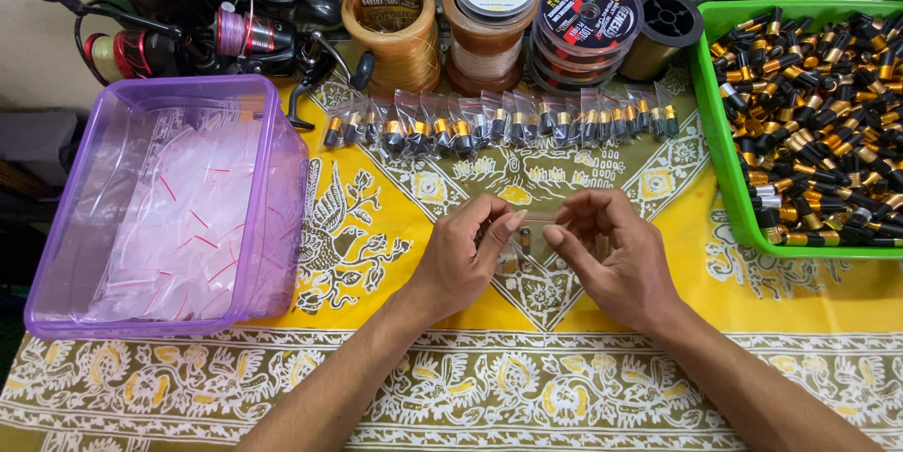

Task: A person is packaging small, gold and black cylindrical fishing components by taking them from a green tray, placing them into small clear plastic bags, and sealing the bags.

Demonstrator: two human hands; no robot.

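Resting on the yellow patterned cloth [451, 358], the left hand [461, 259] and right hand [616, 254] are brought together, and a small clear plastic zip bag [529, 231] holding a little black-and-gold cylindrical part [526, 241] is pinched between their fingertips at the middle of the table. A row of filled clear bags [499, 123] is laid out just beyond. A purple translucent plastic tub [273, 226] of empty bags is seen at left, a green plastic tray [720, 160] of loose parts at right.
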